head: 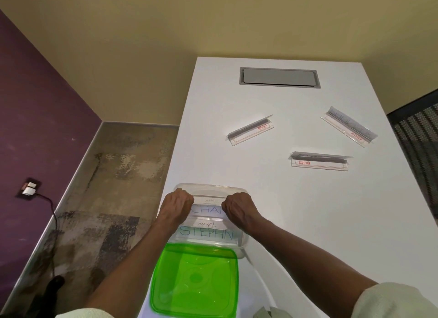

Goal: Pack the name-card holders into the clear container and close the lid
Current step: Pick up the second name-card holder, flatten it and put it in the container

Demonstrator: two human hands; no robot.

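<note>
Name-card holders (318, 161) loose on table (308, 223), green lid (196, 279) beside container (241, 244)

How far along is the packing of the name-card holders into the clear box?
Done: two holders, lettered CHA and STEPHN, already sit in the clear plastic container. In hand: the left hand and right hand are setting another clear holder inside. Left: three clear name-card holders on the white table, then the green lid, still off.
</note>
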